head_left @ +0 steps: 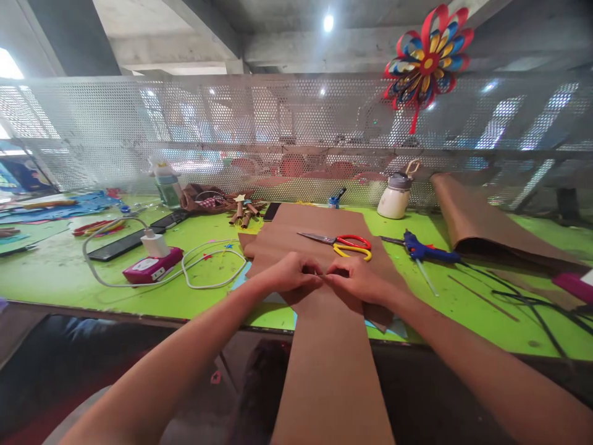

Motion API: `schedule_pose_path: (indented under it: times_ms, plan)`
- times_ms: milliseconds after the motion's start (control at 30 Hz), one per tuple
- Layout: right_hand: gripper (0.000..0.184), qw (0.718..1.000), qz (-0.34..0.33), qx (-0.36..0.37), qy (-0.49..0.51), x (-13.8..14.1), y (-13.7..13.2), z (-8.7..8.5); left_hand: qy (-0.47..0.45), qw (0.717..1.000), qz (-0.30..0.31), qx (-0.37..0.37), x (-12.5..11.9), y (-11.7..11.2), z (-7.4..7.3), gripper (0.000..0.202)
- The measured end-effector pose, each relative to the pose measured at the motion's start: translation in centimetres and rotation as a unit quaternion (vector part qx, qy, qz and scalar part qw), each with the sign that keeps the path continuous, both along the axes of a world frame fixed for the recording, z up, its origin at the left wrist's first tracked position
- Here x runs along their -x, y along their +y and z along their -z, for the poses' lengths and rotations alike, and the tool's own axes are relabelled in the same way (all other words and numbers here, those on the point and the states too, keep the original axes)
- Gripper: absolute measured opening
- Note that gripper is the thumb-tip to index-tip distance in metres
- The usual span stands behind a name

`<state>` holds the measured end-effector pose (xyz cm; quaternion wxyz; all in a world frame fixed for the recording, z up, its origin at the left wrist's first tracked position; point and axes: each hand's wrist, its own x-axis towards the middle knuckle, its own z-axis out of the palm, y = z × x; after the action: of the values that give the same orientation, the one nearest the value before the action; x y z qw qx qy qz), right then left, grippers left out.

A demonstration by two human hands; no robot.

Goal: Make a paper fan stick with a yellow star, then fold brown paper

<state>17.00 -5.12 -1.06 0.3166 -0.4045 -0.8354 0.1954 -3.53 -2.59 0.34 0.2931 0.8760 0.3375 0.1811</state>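
Observation:
A long strip of brown paper [331,364] hangs from the green table [69,272] over its front edge toward me. My left hand [291,273] and my right hand [354,279] meet at the strip's upper end, fingers curled and pinching the paper between them. Under the strip lies a larger brown sheet [306,232]. Red and yellow scissors [340,242] rest on that sheet just beyond my hands.
A blue glue gun [424,250] lies right of the scissors, with black cables [532,296] trailing past it. A white charger with its cord and a pink box [151,266] sit at left. A white bottle [393,196], rolled brown paper [482,222] and a mesh screen [278,136] stand behind.

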Motion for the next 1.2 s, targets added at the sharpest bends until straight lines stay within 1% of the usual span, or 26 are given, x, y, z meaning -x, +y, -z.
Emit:
schedule_pose_path:
  times_ms: [100, 200, 367, 433, 567, 667, 800, 1000, 1200]
  plan:
    - [0.018, 0.999, 0.001, -0.031, -0.006, -0.5, 0.3, 0.2, 0.018, 0.999, -0.005, -0.035, 0.2, 0.0, -0.1, 0.025]
    - [0.012, 0.998, -0.017, -0.051, -0.028, -1.2, 0.8, 0.4, 0.047, 0.997, -0.014, -0.062, 0.3, -0.1, -0.4, 0.022]
    - [0.011, 0.991, -0.042, -0.104, -0.073, -1.5, 1.5, 0.9, 0.084, 0.991, -0.025, -0.102, 0.4, 0.1, -0.3, 0.018]
    - [0.011, 0.990, -0.044, -0.107, -0.079, -1.5, 1.7, 1.2, 0.094, 0.989, -0.025, -0.110, 0.4, 0.2, -0.2, 0.016]
    - [0.011, 0.990, -0.045, -0.105, -0.087, -1.6, 1.7, 1.5, 0.112, 0.989, -0.042, -0.086, 0.4, 0.4, 0.0, 0.019]
    - [0.010, 0.988, -0.045, -0.107, -0.099, -1.6, 1.6, 1.6, 0.115, 0.989, -0.036, -0.082, 0.3, 0.2, 0.0, 0.021]
    - [0.008, 0.989, -0.036, -0.109, -0.097, -1.4, 1.4, 1.7, 0.107, 0.989, -0.016, -0.102, 0.3, 0.1, 0.0, 0.024]
    - [0.007, 0.988, -0.030, -0.116, -0.093, -1.2, 1.4, 1.8, 0.103, 0.982, -0.004, -0.156, 0.2, 0.2, 0.4, 0.018]
    - [0.009, 0.975, -0.036, -0.159, -0.154, -0.8, 0.8, 1.3, 0.120, 0.979, -0.004, -0.164, 0.1, 0.2, 0.2, 0.016]
